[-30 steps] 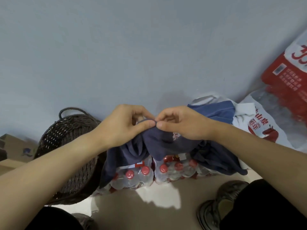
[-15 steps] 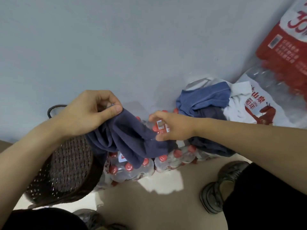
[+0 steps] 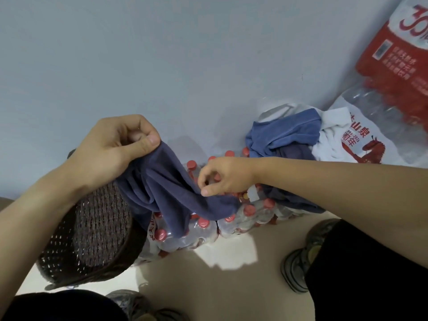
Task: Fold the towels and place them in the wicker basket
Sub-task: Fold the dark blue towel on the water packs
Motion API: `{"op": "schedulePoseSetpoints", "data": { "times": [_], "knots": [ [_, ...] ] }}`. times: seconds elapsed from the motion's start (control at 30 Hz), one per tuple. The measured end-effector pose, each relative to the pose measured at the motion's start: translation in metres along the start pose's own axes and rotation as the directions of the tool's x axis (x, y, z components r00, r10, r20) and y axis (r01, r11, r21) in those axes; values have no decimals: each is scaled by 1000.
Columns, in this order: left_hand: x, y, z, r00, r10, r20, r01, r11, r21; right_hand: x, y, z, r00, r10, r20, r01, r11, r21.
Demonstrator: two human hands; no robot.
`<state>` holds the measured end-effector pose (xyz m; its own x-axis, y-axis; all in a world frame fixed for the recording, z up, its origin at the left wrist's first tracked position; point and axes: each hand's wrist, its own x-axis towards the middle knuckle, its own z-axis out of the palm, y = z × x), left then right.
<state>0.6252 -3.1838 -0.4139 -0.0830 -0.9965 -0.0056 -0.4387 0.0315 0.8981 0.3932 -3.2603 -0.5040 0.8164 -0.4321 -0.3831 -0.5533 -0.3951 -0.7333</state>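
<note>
A pale blue-grey wall (image 3: 162,54) is filling most of what I am seeing, and below it a beige floor (image 3: 231,290) is running under my dark trouser legs and my two shoes. Against the wall on my right a big pack of bottles (image 3: 398,93) in red and white wrap is leaning, with a heap of cloths (image 3: 287,135) lying in front of it: a blue one on top, a darker one under it and a white one beside. A flat pack of red-capped water bottles (image 3: 203,230) is sitting on the floor between that heap and the wicker basket (image 3: 92,232), which is dark brown, woven and standing on my left, just beside the bottles.

I am holding a dark blue towel (image 3: 176,195) above the bottles and the basket's rim. It is soft-looking, bunched into long folds, and is sagging between my hands, with one end drooping onto the bottle caps. My left hand (image 3: 111,151) is gripping its upper end, thumb pressing the cloth against curled fingers. My right hand (image 3: 224,177) is pinching the lower part between thumb and fingertips, the other fingers curling in.
</note>
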Motion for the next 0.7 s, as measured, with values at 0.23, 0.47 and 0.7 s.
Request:
{"op": "schedulePoseSetpoints", "data": {
  "times": [0.23, 0.47, 0.7],
  "knots": [
    [-5, 5, 9, 1000, 24, 20, -23, 999, -49, 4, -20, 4, 998, 49, 50, -59, 972, 229],
    [-5, -17, 48, 971, -109, 214, 104, 994, 31, 10, -35, -29, 870, 333, -364, -1, 739, 673],
    [6, -41, 67, 916, -227, 332, 189, 972, 142, -9, -44, -42, 871, 353, -343, 112, 537, 836]
  ]
}}
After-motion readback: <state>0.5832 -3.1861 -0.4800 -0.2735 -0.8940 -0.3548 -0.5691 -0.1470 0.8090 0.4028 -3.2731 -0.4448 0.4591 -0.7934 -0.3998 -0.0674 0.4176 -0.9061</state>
